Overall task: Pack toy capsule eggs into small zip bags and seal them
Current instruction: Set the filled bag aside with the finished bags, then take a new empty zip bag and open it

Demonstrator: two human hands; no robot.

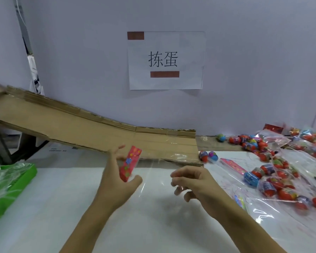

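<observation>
My left hand [115, 181] holds a small clear zip bag by its pink printed header [130, 163], pinched between thumb and fingers above the white table [80, 207]. The bag's clear film [153, 178] stretches right toward my right hand [195, 181]. That hand's curled, blurred fingertips seem to pinch the film's edge. No egg shows inside the bag. Many red and blue capsule eggs [274, 181] lie piled at the right, some inside clear bags. Two loose eggs [208, 156] sit by the cardboard's corner.
A cardboard ramp [98, 132] slopes down from the far left to the table's middle, against the wall. A green tray [24, 181] holding clear plastic sits at the left edge. Spare header bags [233, 166] lie among the eggs. A paper sign [165, 60] hangs on the wall.
</observation>
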